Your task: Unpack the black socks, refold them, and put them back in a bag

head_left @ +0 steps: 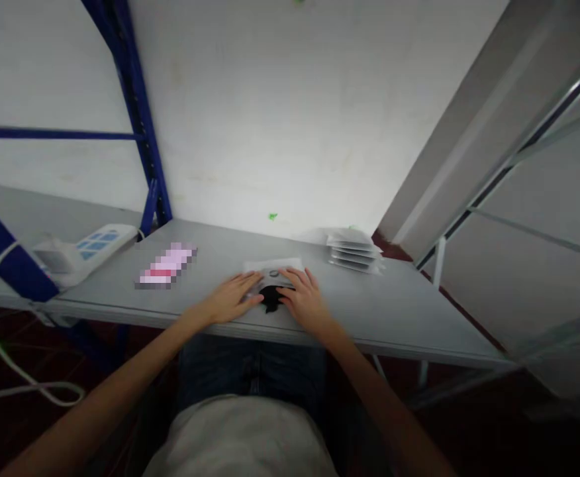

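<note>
Left hand [233,299] and right hand [304,296] flat, fingers loosely spread, pressing small black part [271,298] on clear pouch [274,267] near counter [409,311] front edge; grip unclear. Risk: part slides off edge.

Small black object [271,297] lies at table's near edge; clear packet [273,268] just behind

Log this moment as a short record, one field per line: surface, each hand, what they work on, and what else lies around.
surface: grey table against a white wall
left hand: left hand rests on the table edge, fingertips at the small black object
right hand: right hand lies over the same black object; whether it grips it cannot be told
under the hands: flat white packet
right rear: stack of white packets
left: white power strip with blue switches, white cable hanging off
frame: blue shelf upright
</note>
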`<state>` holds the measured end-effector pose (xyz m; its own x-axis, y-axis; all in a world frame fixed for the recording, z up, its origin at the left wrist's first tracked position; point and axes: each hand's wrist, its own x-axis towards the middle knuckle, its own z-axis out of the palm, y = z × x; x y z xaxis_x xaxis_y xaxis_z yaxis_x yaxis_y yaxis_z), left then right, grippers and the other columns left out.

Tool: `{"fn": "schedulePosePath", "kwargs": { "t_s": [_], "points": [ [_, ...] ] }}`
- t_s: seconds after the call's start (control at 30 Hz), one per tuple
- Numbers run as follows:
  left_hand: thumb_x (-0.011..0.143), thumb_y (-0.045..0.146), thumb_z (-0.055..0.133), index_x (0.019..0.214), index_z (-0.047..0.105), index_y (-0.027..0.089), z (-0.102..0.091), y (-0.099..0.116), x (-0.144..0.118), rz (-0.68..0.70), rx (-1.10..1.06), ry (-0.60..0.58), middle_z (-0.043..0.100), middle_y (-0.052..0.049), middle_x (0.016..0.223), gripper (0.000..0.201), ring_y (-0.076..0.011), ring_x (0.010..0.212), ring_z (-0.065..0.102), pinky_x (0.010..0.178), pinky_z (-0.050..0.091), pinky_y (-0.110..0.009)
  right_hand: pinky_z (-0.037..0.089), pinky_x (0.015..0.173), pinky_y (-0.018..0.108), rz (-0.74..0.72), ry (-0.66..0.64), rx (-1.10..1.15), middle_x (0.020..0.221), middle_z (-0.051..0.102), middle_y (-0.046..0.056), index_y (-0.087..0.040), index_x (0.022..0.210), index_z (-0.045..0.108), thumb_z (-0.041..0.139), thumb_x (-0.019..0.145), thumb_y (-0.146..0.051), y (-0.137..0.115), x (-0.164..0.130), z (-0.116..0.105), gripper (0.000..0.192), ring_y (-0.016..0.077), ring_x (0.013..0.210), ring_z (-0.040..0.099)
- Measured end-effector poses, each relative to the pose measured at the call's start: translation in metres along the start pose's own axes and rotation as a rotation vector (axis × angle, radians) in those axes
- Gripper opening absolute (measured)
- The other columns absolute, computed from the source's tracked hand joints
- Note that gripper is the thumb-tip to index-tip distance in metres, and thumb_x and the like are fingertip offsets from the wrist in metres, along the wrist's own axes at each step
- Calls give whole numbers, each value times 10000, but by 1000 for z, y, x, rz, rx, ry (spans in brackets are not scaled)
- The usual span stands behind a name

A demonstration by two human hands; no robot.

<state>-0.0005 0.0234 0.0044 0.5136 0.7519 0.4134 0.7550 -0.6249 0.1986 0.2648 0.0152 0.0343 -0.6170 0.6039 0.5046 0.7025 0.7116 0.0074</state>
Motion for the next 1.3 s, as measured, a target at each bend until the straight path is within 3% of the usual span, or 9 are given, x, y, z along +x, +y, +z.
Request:
{"fn": "schedulePosePath", "kwargs": {
  "t_s": [0.13, 0.27, 0.43, 0.53, 0.63, 0.73, 0.87, 1.13, 1.3],
  "points": [
    [1084, 538, 331, 1566, 459, 240, 6, -4, 0, -79, 37, -26, 490, -119, 1590, 581, -252, 1495, 446, 1253, 292, -521, 323, 1221, 619, -42, -4, 77, 1506, 580, 67, -317, 1223, 761, 717, 903, -132, 4, -20, -13, 373, 305, 1423, 463],
    [1080, 557, 291, 1540, 479, 168, 12, -7, 0, -207, 91, -22, 464, -184, 1598, 631, -315, 1520, 398, 1231, 269, -618, 444, 1148, 539, -63, -22, 204, 1517, 561, 57, -353, 1238, 758, 659, 908, -78, 18, -29, -22, 441, 275, 1392, 491],
    [1043, 581, 352, 1496, 466, 48, 21, -9, -3, -375, 181, 101, 493, -298, 1539, 709, -417, 1481, 426, 1179, 330, -630, 486, 1112, 482, -36, -54, 290, 1493, 578, 33, -378, 1229, 760, 583, 909, -29, 41, -29, -21, 505, 238, 1332, 546],
    [989, 515, 481, 1447, 466, 26, 19, -7, -4, -391, 193, 168, 538, -322, 1474, 670, -445, 1431, 469, 1148, 376, -613, 495, 1105, 474, 5, -48, 277, 1474, 600, 45, -361, 1228, 765, 566, 926, -49, 56, -33, -16, 478, 242, 1315, 574],
    [907, 386, 563, 1281, 541, 82, 7, 0, -3, -374, 174, 162, 620, -261, 1344, 483, -407, 1329, 550, 1103, 439, -556, 508, 1100, 461, 77, -43, 264, 1463, 613, 47, -351, 1238, 763, 522, 955, -71, 72, -38, -11, 465, 239, 1292, 611],
    [890, 276, 536, 1122, 561, 124, -8, 11, 0, -451, 164, 94, 655, -198, 1206, 278, -336, 1194, 619, 1052, 481, -460, 523, 1091, 447, 139, -49, 262, 1471, 619, 40, -339, 1255, 756, 487, 978, -100, 90, -38, -6, 454, 239, 1267, 647],
    [945, 194, 459, 1089, 566, 144, -20, 21, 1, -557, 162, 68, 681, -162, 1131, 186, -294, 1091, 664, 960, 519, -398, 529, 1092, 447, 192, -69, 276, 1477, 624, 23, -335, 1266, 751, 476, 976, -110, 106, -30, -1, 459, 244, 1258, 667],
    [1056, 233, 341, 1274, 602, 114, -20, 10, -5, -667, 97, 147, 748, -173, 1098, 360, -298, 999, 727, 840, 528, -380, 505, 1123, 429, 139, -94, 336, 1520, 583, 19, -344, 1316, 722, 462, 964, -78, 81, -18, 9, 512, 229, 1304, 641],
    [1085, 332, 283, 1130, 674, 108, -21, -4, -7, -700, 44, 246, 754, -147, 873, 452, -279, 825, 736, 778, 529, -363, 488, 1142, 433, 141, -76, 387, 1525, 578, 25, -337, 1323, 717, 452, 960, -71, 65, -27, 8, 522, 220, 1326, 624]
  ]
}}
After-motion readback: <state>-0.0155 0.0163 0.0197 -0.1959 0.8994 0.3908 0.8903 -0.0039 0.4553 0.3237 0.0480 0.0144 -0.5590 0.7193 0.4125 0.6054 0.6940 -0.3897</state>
